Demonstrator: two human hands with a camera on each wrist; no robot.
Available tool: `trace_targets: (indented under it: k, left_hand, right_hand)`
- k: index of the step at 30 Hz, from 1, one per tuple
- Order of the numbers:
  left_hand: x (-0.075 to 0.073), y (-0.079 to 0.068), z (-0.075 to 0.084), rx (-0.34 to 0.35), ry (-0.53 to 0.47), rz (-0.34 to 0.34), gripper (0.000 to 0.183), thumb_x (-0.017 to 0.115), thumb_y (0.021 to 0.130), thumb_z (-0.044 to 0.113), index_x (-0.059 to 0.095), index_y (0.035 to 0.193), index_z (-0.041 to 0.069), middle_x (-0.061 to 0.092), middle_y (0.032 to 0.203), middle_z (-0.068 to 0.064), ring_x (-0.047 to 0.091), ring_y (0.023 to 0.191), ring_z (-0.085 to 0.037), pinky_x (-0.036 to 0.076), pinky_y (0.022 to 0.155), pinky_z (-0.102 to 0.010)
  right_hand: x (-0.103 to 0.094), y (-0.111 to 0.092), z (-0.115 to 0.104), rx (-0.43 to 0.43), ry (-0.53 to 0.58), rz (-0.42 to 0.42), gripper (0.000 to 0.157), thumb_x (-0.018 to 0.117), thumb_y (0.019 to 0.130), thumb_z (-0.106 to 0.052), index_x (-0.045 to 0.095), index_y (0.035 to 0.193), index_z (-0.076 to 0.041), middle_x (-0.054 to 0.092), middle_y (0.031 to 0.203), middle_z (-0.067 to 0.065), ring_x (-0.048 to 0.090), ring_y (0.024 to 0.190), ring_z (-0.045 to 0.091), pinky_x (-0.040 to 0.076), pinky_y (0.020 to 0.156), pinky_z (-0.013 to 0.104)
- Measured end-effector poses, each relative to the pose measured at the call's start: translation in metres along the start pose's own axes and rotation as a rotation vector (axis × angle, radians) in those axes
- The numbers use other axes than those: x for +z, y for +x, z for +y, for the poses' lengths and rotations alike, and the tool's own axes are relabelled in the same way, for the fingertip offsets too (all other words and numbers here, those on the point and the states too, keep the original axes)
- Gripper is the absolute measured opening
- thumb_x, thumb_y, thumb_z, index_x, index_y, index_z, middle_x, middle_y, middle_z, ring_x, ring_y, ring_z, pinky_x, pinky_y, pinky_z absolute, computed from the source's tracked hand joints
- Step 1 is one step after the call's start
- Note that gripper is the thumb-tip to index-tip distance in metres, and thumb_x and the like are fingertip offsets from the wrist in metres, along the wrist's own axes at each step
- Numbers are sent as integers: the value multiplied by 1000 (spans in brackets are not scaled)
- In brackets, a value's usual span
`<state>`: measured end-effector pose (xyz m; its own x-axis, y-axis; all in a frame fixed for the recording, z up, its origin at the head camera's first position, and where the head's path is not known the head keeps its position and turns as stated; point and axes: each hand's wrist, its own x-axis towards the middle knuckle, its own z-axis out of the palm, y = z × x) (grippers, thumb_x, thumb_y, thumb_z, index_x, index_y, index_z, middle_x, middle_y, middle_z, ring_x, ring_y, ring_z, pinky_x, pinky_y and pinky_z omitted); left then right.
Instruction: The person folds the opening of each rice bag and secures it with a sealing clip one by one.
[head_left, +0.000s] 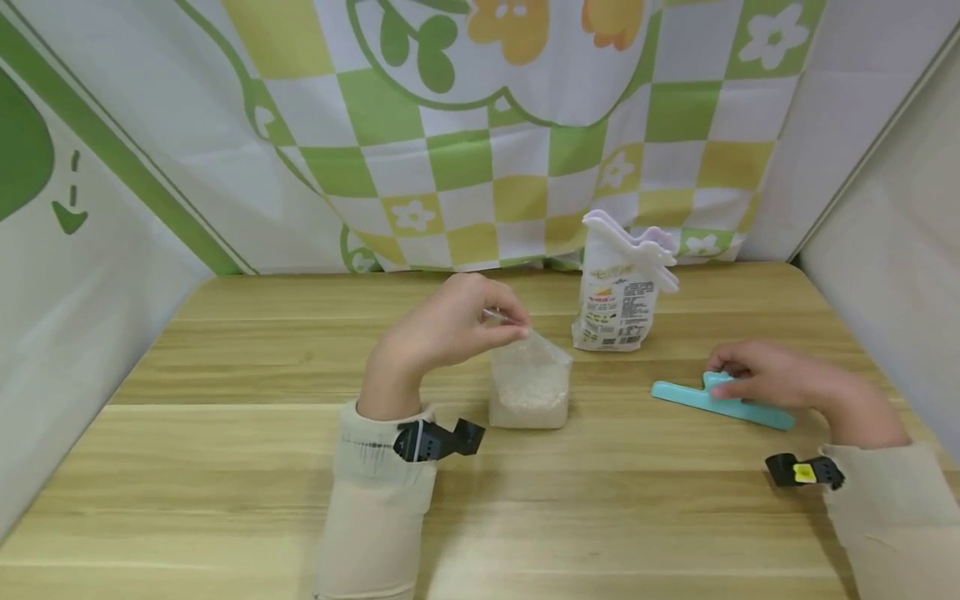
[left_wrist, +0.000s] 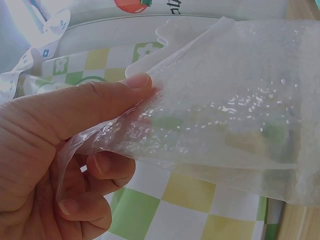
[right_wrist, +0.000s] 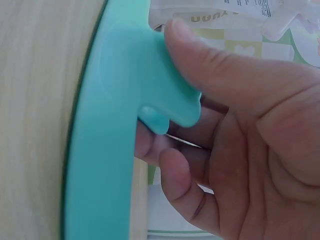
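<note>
A clear plastic bag (head_left: 531, 392) with white grains in its lower part stands upright on the table. My left hand (head_left: 468, 321) pinches its top edge between thumb and fingers; in the left wrist view the clear film (left_wrist: 225, 110) stretches away from the thumb. Over to the right, my right hand (head_left: 776, 375) grips the handle tab of a long turquoise bag clip (head_left: 690, 394), which is at the tabletop. The right wrist view shows the thumb on one side of the clip's tab (right_wrist: 170, 85) and fingers behind it.
Behind the clip, a printed white bag (head_left: 615, 304) stands upright with a pale lilac clip (head_left: 630, 246) across its top. A checked green, yellow and white cloth (head_left: 457, 158) hangs at the back of the wooden table (head_left: 247, 500). White walls flank both sides.
</note>
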<state>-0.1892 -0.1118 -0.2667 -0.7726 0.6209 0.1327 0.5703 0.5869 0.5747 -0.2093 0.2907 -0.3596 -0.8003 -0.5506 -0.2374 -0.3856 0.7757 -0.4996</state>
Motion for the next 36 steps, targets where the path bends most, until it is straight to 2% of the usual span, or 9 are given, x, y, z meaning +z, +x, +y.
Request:
trace_targets:
  k: [3,6,10,18,27,31,36]
  left_hand:
    - [0,-1,0,9,-2,5,8,71,93,14,78,94,11,75,94,1,61,78,-11,50,72,-28]
    - [0,-2,0,8,-5,8,8,71,92,14,78,94,11,75,94,1,61,78,-10,51,72,-28]
    - [0,-3,1,1,1,10,8,71,92,13,78,95,10,76,95,0,63,80,-11,52,73,-28]
    - [0,-3,2,-2,-8,1,9,70,93,13,78,95,10,75,94,0,62,79,-11,52,73,-28]
    - [-1,1,1,-3,-8,13,8,71,92,13,78,95,9,76,95,-1,63,79,-11,52,73,-28]
    - [0,1,0,4,-15,9,8,71,92,13,78,94,9,75,94,-1,62,78,-11,51,72,-28]
    - [1,1,-1,-1,-23,13,8,71,92,13,78,94,9,75,93,-1,63,79,-11,52,73,-29]
  right_hand:
    - [1,0,-4,15,67,-19,15,65,96,-21,62,102,-7,55,78,-5,45,69,2,41,63,22]
    - [1,1,-7,34,169,-46,17,63,98,-20,59,102,-4,53,74,-3,46,66,4,45,62,23]
    - [0,1,-12,47,236,-48,19,63,97,-19,58,102,-1,53,72,-2,47,65,4,49,62,25]
    - [0,1,-21,49,230,-28,23,65,96,-19,57,107,-1,53,72,-2,45,61,4,47,59,24]
    - [0,4,-34,-7,202,8,20,64,97,-18,59,109,-2,53,70,-3,45,58,5,44,57,24]
    - [1,4,-39,-15,223,6,21,64,97,-18,58,110,-2,49,67,-4,43,53,6,44,55,25]
    - [2,4,-46,-75,228,21,18,63,98,-17,59,108,-3,45,61,-6,42,48,6,42,51,25]
